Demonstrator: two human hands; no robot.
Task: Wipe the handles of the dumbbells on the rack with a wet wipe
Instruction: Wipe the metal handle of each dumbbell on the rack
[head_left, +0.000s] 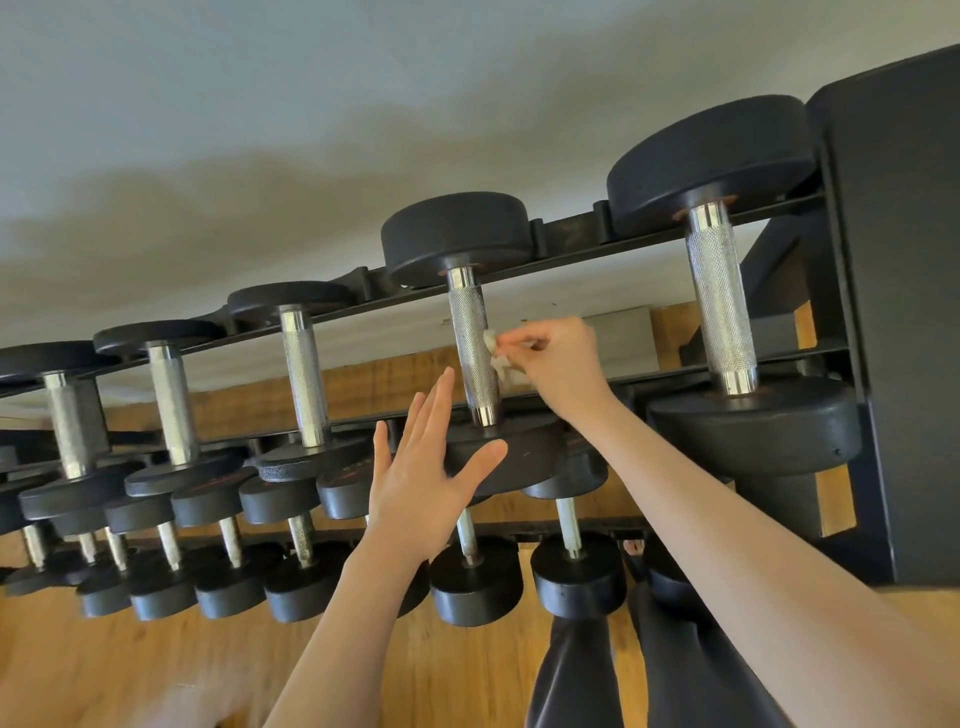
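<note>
A black rack (613, 248) carries a row of black dumbbells with knurled chrome handles. My right hand (558, 358) pinches a small crumpled white wet wipe (496, 356) and presses it against the right side of one dumbbell's handle (470, 343), second from the right on the top tier. With its fingers straight, my left hand (423, 475) lies flat against the near head (519, 457) of that same dumbbell, the thumb lying on the head's rim.
A bigger dumbbell (719, 301) sits just right of the wiped one, then the rack's black end panel (904, 312). Smaller dumbbells (304, 374) run off to the left, and a lower tier (467, 535) holds several more. Wooden floor and my dark trouser legs lie below.
</note>
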